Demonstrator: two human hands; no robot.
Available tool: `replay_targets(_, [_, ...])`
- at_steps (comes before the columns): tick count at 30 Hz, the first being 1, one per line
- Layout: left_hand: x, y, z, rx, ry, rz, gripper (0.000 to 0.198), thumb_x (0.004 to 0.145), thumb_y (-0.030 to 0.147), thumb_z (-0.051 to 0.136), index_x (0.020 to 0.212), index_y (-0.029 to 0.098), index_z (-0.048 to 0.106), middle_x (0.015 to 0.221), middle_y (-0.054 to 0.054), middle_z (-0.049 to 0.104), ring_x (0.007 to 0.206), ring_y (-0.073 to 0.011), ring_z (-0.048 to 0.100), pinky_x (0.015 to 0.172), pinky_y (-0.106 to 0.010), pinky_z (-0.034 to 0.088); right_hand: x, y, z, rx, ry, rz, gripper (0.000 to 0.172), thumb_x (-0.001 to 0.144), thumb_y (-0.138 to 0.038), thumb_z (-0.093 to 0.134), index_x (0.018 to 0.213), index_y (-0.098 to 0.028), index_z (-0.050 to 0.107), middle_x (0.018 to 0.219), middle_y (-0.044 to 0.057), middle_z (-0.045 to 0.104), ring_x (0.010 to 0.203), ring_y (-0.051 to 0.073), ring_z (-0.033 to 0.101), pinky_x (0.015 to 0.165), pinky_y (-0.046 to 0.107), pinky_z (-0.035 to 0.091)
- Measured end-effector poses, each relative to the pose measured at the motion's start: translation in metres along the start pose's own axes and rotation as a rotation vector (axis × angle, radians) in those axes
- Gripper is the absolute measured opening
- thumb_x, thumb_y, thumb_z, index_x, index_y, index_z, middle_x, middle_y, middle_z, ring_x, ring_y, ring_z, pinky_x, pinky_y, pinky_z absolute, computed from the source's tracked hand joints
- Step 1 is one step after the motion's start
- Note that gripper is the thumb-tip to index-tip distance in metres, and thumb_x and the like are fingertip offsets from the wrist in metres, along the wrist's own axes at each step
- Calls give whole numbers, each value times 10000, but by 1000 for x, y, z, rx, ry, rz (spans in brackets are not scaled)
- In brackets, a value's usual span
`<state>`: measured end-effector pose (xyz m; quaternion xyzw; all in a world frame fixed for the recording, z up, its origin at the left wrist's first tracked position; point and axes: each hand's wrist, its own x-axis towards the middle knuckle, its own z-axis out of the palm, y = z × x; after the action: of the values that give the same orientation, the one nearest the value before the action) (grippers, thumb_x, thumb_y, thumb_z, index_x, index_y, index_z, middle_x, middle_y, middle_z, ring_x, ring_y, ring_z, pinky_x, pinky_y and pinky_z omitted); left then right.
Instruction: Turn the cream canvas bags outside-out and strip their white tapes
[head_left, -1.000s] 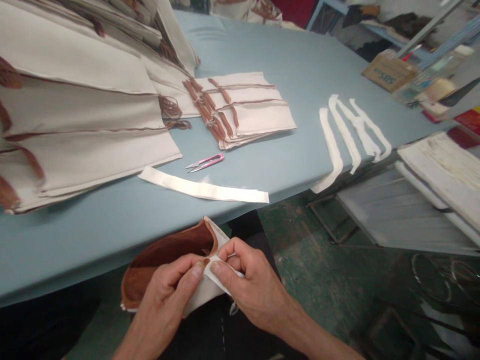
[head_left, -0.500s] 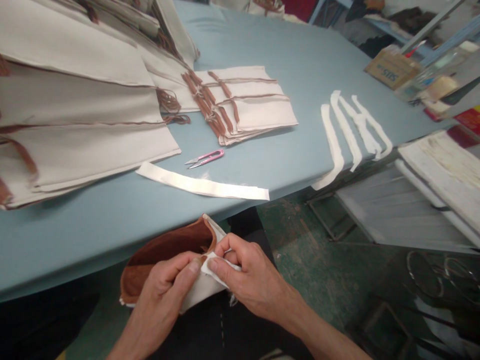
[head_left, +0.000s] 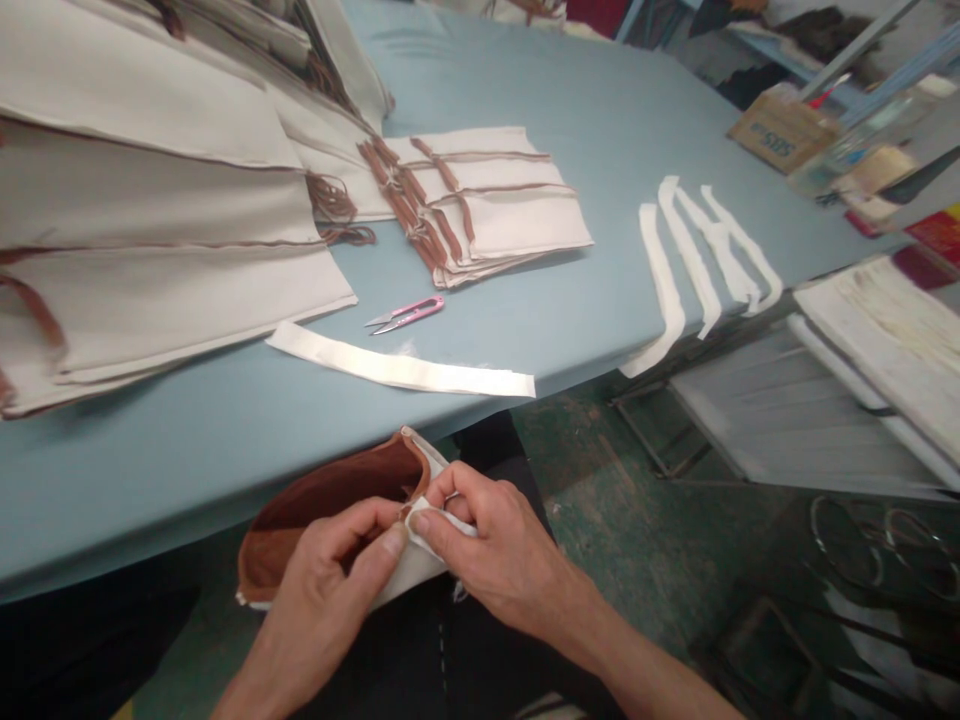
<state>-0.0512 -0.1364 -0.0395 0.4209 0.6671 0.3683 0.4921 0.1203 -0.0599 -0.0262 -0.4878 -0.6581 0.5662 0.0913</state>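
Note:
A cream bag with a brown lining (head_left: 330, 490) lies on my lap, its mouth open toward the table edge. My left hand (head_left: 337, 580) pinches the bag's rim between thumb and fingers near its right end. Right beside it, my right hand (head_left: 487, 530) is closed on a small white cloth (head_left: 425, 520), pressed against the same spot of the rim. The fingertips of both hands nearly meet there. Behind my hands, a long cream strip (head_left: 405, 370) and pink thread snips (head_left: 409, 314) rest on the table.
Stacked large cream bags (head_left: 165, 210) cover the table's left side, with smaller cream pouches (head_left: 517, 190) beside them. White strips (head_left: 664, 290) hang over the table's right edge. A cardboard box (head_left: 784, 130) stands farther back; a white-topped stand (head_left: 885, 330) is at right.
My left fingers have shifted slightly at the rim, and the thumb is a little farther from the index finger. The whole view has moved slightly.

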Motion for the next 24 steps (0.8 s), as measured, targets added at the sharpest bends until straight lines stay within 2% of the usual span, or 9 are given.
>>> replay_targets(3, [2, 3, 1, -4, -18, 10, 324, 895, 472, 708, 719, 211, 787, 643, 1, 710, 583, -167, 559, 573, -236, 440, 0, 1, 1, -9, 12, 6, 124, 958, -332, 672, 883, -250, 617, 615, -73, 596, 551, 130, 511, 572, 261, 324])
replay_targets(7, [3, -4, -4, -8, -31, 11, 404, 974, 504, 608, 837, 204, 842, 725, -24, 767, 655, -197, 634, 606, -245, 457, 0, 1, 2, 18, -6, 3, 121, 963, -331, 675, 890, -248, 626, 653, -64, 636, 567, 127, 532, 565, 254, 331])
replay_targets(11, [2, -10, -6, -28, -13, 10, 449, 974, 536, 607, 787, 194, 829, 679, -22, 734, 622, -193, 593, 581, -255, 425, 1, -2, 1, 16, -38, 12, 122, 974, -322, 665, 887, -244, 633, 664, -63, 649, 569, 124, 546, 571, 255, 337])
replay_targets(15, [1, -7, -3, -79, 8, -30, 474, 994, 532, 550, 790, 199, 820, 715, -21, 724, 688, -207, 613, 639, -259, 456, 2, -4, 1, -16, -26, 12, 123, 974, -319, 671, 886, -243, 633, 680, -59, 663, 583, 128, 569, 587, 262, 345])
replay_targets(20, [2, -9, -2, -72, -18, -46, 380, 892, 548, 688, 799, 198, 803, 665, -8, 691, 616, -179, 543, 587, -249, 427, 3, -3, 1, -40, -24, 21, 121, 965, -316, 681, 881, -243, 631, 649, -65, 650, 557, 129, 560, 583, 267, 335])
replay_targets(24, [7, -15, -2, -43, -52, 20, 350, 907, 509, 689, 761, 203, 776, 654, 0, 690, 592, -162, 542, 573, -228, 437, 3, 0, 2, -28, -8, 7, 124, 963, -333, 690, 890, -248, 636, 648, -67, 657, 557, 130, 562, 572, 259, 333])
